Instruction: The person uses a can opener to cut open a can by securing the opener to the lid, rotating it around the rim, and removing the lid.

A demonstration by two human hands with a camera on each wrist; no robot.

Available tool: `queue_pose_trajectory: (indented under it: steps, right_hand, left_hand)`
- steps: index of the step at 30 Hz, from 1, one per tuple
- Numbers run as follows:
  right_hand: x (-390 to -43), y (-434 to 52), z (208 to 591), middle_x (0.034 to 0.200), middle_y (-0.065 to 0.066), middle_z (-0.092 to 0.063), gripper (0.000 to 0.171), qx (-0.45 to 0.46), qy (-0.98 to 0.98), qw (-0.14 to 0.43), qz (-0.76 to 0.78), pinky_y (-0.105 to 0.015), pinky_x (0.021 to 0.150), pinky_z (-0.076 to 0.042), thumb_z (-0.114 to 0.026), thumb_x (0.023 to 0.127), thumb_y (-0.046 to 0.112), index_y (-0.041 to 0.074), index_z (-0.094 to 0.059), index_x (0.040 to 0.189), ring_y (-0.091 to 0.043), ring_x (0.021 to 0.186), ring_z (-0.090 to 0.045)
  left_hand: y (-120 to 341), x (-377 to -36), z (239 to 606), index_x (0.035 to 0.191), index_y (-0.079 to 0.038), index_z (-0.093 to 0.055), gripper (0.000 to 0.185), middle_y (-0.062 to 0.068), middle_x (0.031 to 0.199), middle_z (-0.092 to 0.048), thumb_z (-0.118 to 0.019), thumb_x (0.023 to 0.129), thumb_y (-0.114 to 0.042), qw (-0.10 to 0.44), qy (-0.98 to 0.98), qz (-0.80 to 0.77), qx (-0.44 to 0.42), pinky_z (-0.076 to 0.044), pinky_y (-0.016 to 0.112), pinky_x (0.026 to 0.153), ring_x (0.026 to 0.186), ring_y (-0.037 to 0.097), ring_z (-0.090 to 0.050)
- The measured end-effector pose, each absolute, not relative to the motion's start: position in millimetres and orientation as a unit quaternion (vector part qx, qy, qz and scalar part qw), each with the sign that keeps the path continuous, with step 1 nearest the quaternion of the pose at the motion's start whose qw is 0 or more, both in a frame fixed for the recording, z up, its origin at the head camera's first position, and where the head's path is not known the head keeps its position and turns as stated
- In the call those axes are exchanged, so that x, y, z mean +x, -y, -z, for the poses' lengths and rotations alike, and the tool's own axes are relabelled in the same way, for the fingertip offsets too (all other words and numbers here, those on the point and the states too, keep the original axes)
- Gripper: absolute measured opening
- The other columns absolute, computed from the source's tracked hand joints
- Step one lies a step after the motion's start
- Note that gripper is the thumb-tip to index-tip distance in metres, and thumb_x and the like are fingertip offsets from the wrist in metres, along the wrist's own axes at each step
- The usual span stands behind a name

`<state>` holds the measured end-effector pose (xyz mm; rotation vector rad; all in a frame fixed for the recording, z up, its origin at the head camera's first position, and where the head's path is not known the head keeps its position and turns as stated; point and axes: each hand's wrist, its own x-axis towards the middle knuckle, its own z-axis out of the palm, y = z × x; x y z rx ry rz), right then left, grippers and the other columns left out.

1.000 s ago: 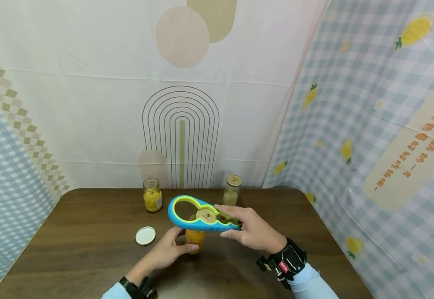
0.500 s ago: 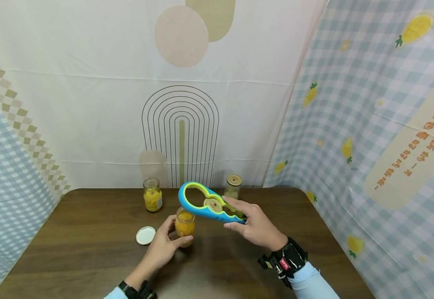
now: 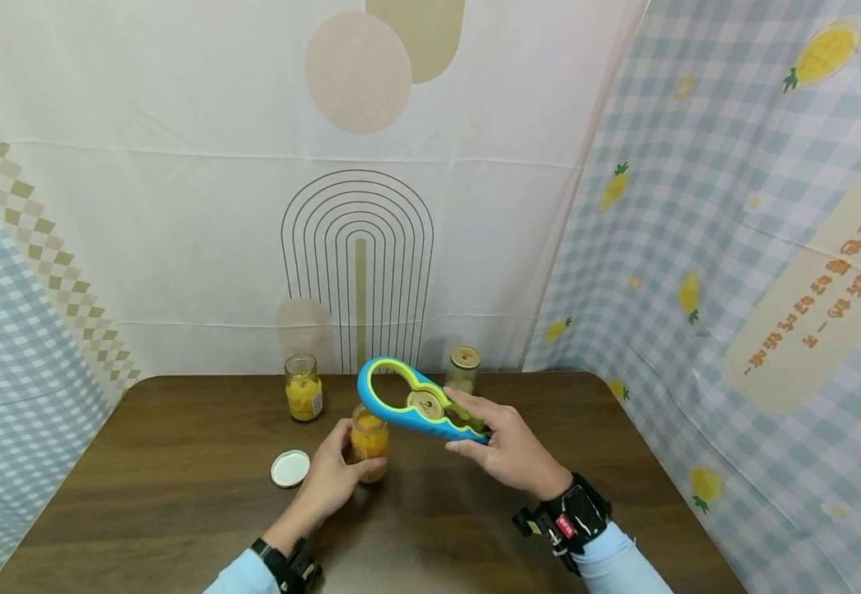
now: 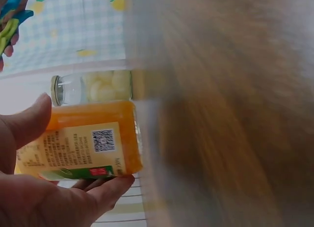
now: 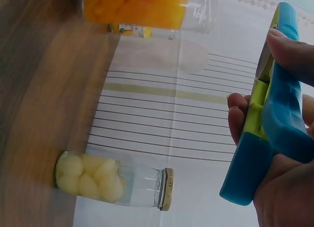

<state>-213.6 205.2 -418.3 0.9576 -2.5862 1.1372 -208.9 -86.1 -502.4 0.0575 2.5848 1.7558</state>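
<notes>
The left hand (image 3: 330, 477) is curled round the orange jar (image 3: 369, 444), thumb on one side and fingers on the other; the left wrist view shows a printed label with a square code on the glass. The right hand (image 3: 506, 445) grips the handle end of a blue and green opener (image 3: 419, 422), thumb below and fingers above in the head view. A gold lid (image 3: 425, 403) sits within the opener's frame, and the big loop hangs tilted, just beside the jar's top. On the brown counter (image 3: 178, 511), a white lid (image 3: 290, 469) lies near the left hand. At the back edge stand an uncovered yellow jar (image 3: 303, 398) on the left and a pale-fruit jar (image 3: 463, 375) with a gold cap on the right, partly behind the opener. A white patterned cloth (image 3: 200, 247) hangs behind, with checked cloth (image 3: 698, 214) at the sides.
</notes>
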Motion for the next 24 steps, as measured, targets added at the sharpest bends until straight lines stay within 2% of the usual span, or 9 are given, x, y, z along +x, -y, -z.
queue_pose_trajectory:
  steps: [5,10,18,21,24]
  right_hand:
    - [-213.3,-206.7,419.4,0.154,-0.008,-0.063,0.073,0.321,0.864,0.083,-0.377,-0.027,0.094,-0.054,-0.084,0.094,0.021,0.017,-0.053,0.159,-0.016,0.126,-0.065]
    - [-212.8,-207.1,417.3,0.158,-0.007,-0.060,0.074,0.318,0.866,0.080,-0.377,-0.035,0.102,-0.057,-0.084,0.094,0.023,0.022,-0.051,0.160,-0.022,0.139,-0.061]
    - [-210.4,-208.6,419.0,0.159,-0.009,-0.058,0.075,0.317,0.867,0.080,-0.375,-0.045,0.108,-0.057,-0.084,0.094,0.023,0.022,-0.050,0.161,-0.026,0.144,-0.059]
    - [-209.8,-209.2,420.4,0.159,-0.009,-0.058,0.075,0.316,0.867,0.081,-0.376,-0.044,0.107,-0.058,-0.084,0.094,0.023,0.023,-0.050,0.161,-0.025,0.143,-0.059]
    - [-209.5,-209.3,422.1,0.158,-0.009,-0.059,0.075,0.317,0.866,0.081,-0.377,-0.041,0.107,-0.058,-0.084,0.094,0.023,0.024,-0.050,0.161,-0.025,0.142,-0.060]
  left_hand:
    - [81.2,-217.3,504.7,0.134,-0.015,-0.057,0.050,0.012,0.135,-0.070,-0.084,0.093,-0.016,0.018,-0.828,-0.560,0.011,-0.059,0.052,0.101,0.124,0.030,-0.067]
    - [78.2,-226.3,508.2,0.134,-0.017,-0.056,0.049,0.011,0.136,-0.070,-0.084,0.093,-0.014,0.012,-0.830,-0.558,0.008,-0.058,0.053,0.102,0.125,0.030,-0.066]
    - [77.0,-240.1,514.1,0.139,-0.018,-0.052,0.053,0.011,0.134,-0.071,-0.082,0.096,-0.022,-0.015,-0.849,-0.527,0.030,-0.058,0.053,0.101,0.123,0.029,-0.068]
    - [76.9,-248.6,515.6,0.142,-0.016,-0.049,0.055,0.013,0.131,-0.072,-0.081,0.097,-0.025,-0.038,-0.867,-0.495,0.050,-0.058,0.054,0.102,0.120,0.030,-0.070]
    - [76.6,-256.6,516.0,0.141,-0.014,-0.046,0.056,0.013,0.124,-0.073,-0.080,0.098,-0.026,-0.043,-0.880,-0.469,0.055,-0.059,0.052,0.097,0.116,0.029,-0.071]
